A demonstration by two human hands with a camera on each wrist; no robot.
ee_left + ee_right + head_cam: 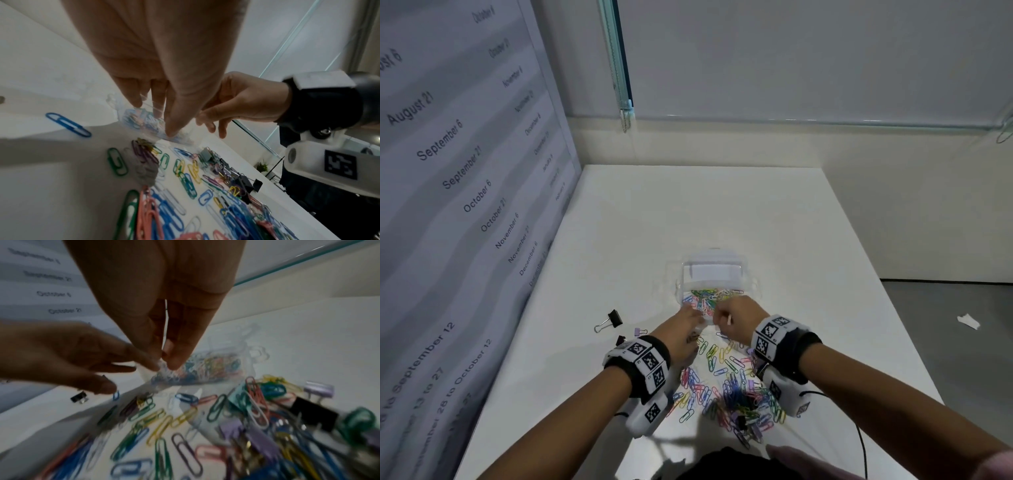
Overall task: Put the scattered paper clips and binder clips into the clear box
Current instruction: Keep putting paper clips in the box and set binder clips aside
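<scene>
In the head view the clear box (714,284) sits at the centre of the frame on the white table (774,222), its lid open at the far side and coloured clips piled inside. Both hands meet at its near edge: the left hand (683,325) and the right hand (739,323). Below them, toward the bottom of the frame, lies the scattered heap of paper clips (726,383), with a black binder clip (610,320) alone at centre left. The left wrist view shows the left fingers (172,128) straight, tips down at the box rim. The right wrist view shows the right thumb and finger pressed together in a narrow pinch; what they hold cannot be told. Only this view shows a lilac binder clip (318,388) at right.
</scene>
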